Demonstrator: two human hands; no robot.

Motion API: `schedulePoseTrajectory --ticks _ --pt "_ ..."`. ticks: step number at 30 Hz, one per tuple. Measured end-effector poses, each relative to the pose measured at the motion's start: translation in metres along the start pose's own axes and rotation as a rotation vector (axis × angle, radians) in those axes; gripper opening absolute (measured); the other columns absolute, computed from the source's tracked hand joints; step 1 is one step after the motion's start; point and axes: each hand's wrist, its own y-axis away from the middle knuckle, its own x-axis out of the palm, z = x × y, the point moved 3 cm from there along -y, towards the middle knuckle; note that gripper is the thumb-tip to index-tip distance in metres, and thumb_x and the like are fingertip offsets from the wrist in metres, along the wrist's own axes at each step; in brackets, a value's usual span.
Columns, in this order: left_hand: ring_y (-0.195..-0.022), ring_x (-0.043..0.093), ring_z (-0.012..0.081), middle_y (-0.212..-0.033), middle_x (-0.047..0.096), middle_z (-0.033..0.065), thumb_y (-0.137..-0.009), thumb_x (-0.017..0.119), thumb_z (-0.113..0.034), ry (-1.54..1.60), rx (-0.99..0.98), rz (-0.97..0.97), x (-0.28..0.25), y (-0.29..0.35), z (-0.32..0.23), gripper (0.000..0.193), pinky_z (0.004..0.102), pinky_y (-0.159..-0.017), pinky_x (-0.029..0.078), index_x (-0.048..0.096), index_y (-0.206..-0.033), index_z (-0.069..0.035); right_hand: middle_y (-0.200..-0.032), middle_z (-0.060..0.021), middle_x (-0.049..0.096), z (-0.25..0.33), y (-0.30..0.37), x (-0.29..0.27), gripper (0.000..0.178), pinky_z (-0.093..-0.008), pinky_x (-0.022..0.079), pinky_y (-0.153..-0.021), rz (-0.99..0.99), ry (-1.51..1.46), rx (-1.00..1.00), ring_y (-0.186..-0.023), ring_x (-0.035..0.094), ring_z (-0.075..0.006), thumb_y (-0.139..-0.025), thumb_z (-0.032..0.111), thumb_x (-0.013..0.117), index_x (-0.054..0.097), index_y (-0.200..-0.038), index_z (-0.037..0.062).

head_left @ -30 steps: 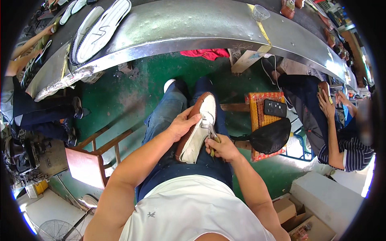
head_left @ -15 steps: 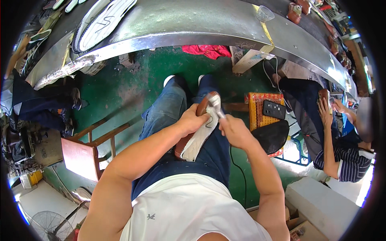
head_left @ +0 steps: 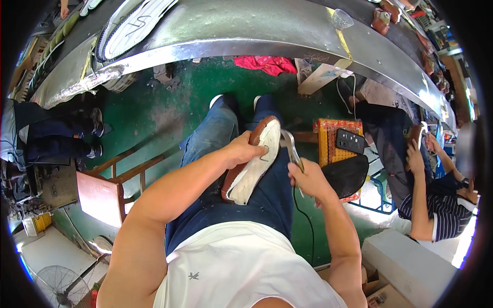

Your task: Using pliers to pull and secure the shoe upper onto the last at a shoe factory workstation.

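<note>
A brown shoe upper [head_left: 229, 180] lies sole side up across my lap, its pale insole [head_left: 253, 172] facing me with a dark mark drawn on it. My left hand [head_left: 243, 150] grips the shoe from its left side, thumb pressed on the insole and fingers around the brown edge. Just right of the toe, my right hand [head_left: 309, 177] is closed around metal lasting pincers [head_left: 291, 147]. Their curved head is beside the shoe's upper right edge; whether it touches the leather I cannot tell.
A metal-edged bench [head_left: 221, 36] spans the front, bearing white soles [head_left: 136, 25] and a clear cup [head_left: 341, 19]. At right, a phone [head_left: 350, 140] lies on a beaded seat [head_left: 328, 146] near a seated co-worker [head_left: 436, 205]. A wooden stool [head_left: 100, 195] stands left.
The pincers have moved from over the toe of the insole to its right side, my right hand lowering and shifting right. The shoe has turned slightly, showing more insole.
</note>
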Motion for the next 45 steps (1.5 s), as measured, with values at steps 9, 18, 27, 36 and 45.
schedulePoseTrajectory --ticks 9,18,27,36,45 --pt "-0.11 0.064 0.0265 -0.12 0.063 0.0149 -0.084 0.08 -0.027 0.122 -0.051 0.091 -0.002 -0.015 0.013 0.065 0.0417 -0.095 0.052 0.048 -0.133 0.0 -0.101 -0.0226 0.069 0.003 0.021 0.05 0.033 -0.0531 0.051 -0.08 -0.096 0.449 -0.452 -0.094 0.065 -0.0454 -0.098 0.032 0.063 0.062 -0.109 0.0006" --pt "-0.119 0.06 0.0251 -0.13 0.061 0.0151 -0.087 0.079 -0.023 0.025 0.069 0.072 0.002 -0.004 0.023 0.074 0.0387 -0.102 0.048 0.04 -0.145 0.0 -0.097 -0.0234 0.069 -0.024 0.043 0.072 0.034 -0.054 0.051 -0.078 -0.079 0.335 -0.238 -0.089 0.066 -0.0449 -0.101 0.035 0.057 0.062 -0.111 0.0025" --pt "-0.135 0.048 0.0229 -0.151 0.046 0.0118 -0.091 0.075 -0.013 0.277 0.178 0.161 0.012 0.028 0.036 0.093 0.0367 -0.114 0.039 0.016 -0.163 -0.017 -0.094 -0.0229 0.069 -0.013 0.056 0.075 0.038 -0.0512 0.054 -0.077 -0.027 0.499 -0.271 -0.087 0.068 -0.0426 -0.103 0.037 0.055 0.06 -0.1 -0.0012" --pt "-0.152 0.022 0.0377 -0.161 0.025 0.0257 -0.091 0.072 -0.03 -0.379 0.487 -0.038 0.011 0.04 0.062 0.098 0.0435 -0.123 0.022 0.009 -0.163 -0.008 -0.088 -0.0224 0.07 -0.026 0.063 0.083 0.04 -0.0505 0.055 -0.071 0.105 0.471 -0.162 -0.083 0.069 -0.041 -0.102 0.039 0.055 0.062 -0.094 0.0001" --pt "-0.15 0.03 0.0232 -0.165 0.026 0.0159 -0.1 0.063 -0.017 -0.135 0.38 -0.085 0.014 0.057 0.092 0.086 0.0322 -0.121 0.024 0.007 -0.165 -0.013 -0.08 -0.0238 0.066 0.003 0.062 0.049 0.039 -0.0471 0.054 -0.069 0.036 0.063 -0.158 -0.071 0.066 -0.0423 -0.106 0.033 0.049 0.058 -0.093 -0.0021"
